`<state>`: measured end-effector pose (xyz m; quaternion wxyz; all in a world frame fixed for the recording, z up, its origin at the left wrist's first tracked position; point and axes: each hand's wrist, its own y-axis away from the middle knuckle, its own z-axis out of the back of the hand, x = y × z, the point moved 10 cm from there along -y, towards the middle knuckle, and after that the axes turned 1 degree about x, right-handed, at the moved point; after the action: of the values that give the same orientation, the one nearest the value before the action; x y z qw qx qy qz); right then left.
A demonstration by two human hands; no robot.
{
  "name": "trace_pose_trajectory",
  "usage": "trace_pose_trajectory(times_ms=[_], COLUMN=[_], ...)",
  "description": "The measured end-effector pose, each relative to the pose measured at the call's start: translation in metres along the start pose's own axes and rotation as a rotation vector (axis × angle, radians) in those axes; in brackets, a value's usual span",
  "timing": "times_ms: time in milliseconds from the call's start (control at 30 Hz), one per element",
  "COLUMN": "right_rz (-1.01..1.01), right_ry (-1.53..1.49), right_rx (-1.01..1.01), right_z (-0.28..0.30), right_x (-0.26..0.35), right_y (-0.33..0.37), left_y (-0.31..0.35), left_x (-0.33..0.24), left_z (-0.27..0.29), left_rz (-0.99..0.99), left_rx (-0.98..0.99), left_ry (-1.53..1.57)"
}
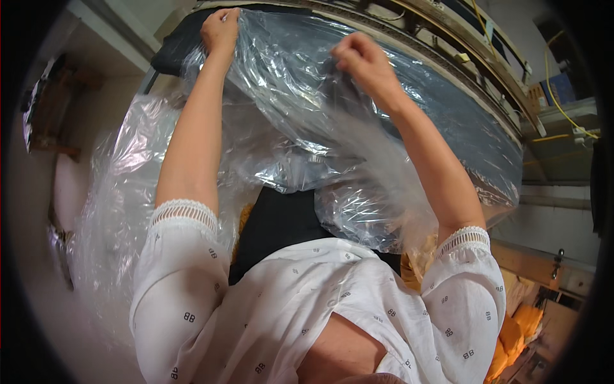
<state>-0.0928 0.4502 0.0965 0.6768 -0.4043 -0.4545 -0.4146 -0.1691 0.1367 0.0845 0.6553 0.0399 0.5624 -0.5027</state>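
A large sheet of clear plastic film (pixel 275 83) hangs in loose, shiny folds over the table and down across my lap. At the far left of the table, my left hand (pixel 220 33) is closed on the film's edge and holds it up. My right hand (pixel 366 63) is closed farther right, with gathered film hanging below its fingers. Under the film lies dark cloth (pixel 176 48), which shows bare at the far left corner. On the right the film lies flatter over a dark surface. The fingertips of my right hand are partly hidden.
Behind the table runs a long rail frame (pixel 448 38) with cables. A shelf at the right holds a blue box (pixel 559 86) and a yellow cord (pixel 563 112). Orange cloth (pixel 521 329) lies at the lower right. Film trails toward the floor on my left.
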Motion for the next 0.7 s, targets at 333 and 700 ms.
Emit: trace_pose_trajectory(times_ms=[333,700], right_rz=[-0.376,0.653], right_ry=[-0.425,-1.444], right_rx=[0.739,-0.315], right_z=[0.031,0.300], right_x=[0.068,0.082], right_y=[0.167,0.267], left_y=[-0.017,-0.032], left_x=[0.018,0.031], left_z=[0.004,-0.024], left_rz=[-0.023,-0.121], left_rx=[0.093,0.253], left_ry=[-0.060,-0.121])
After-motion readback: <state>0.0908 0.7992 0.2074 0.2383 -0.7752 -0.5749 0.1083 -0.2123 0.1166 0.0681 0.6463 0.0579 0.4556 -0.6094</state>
